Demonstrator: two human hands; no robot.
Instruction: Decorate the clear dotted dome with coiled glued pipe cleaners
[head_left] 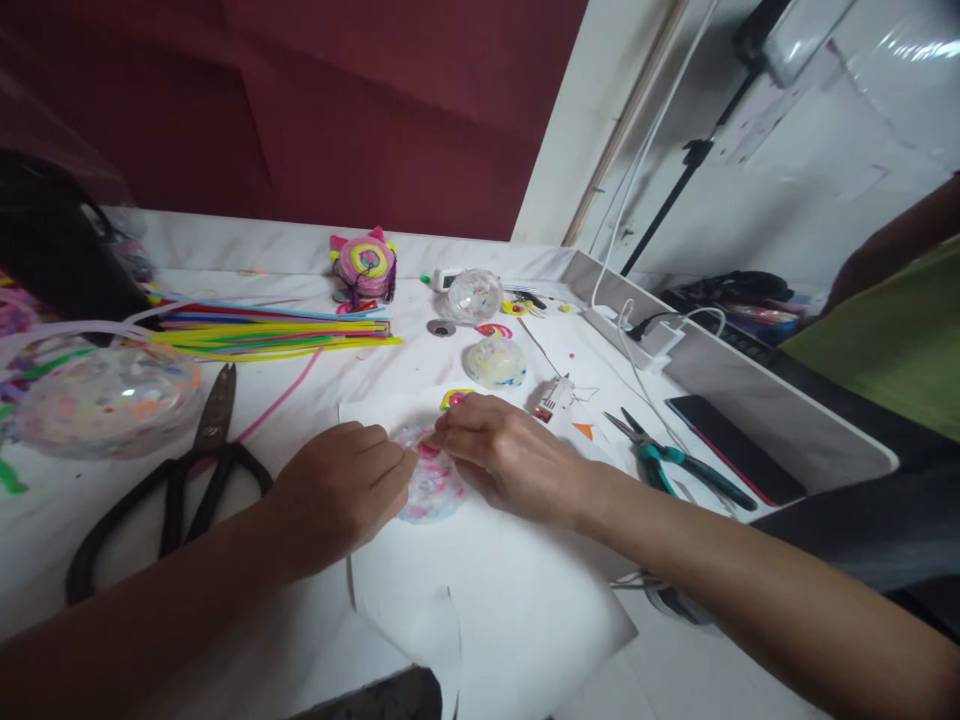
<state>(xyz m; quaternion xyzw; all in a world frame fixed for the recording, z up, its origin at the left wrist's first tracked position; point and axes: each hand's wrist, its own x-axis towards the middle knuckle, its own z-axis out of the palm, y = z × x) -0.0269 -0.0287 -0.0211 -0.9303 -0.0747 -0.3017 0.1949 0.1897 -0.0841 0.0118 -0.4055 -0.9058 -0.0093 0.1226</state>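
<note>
A clear plastic dome (435,500), speckled pink and blue, sits on white paper (510,590) between my hands. My left hand (346,492) is closed at the dome's left side, with its fingertips hidden from view. My right hand (510,455) reaches over from the right, its fingers pinched together on a small pink piece (428,450) at the top of the dome. Just behind the right fingers lies a yellow and pink coil (455,399). A second speckled dome (495,362) rests farther back.
Large black-handled scissors (214,445) lie left, near colourful pipe cleaners (300,332) and a big speckled dome (112,400). Green-handled pliers (675,455) and a phone (731,450) lie right. A pink round craft (365,265) stands at the back. A person's green shirt (885,310) shows at right.
</note>
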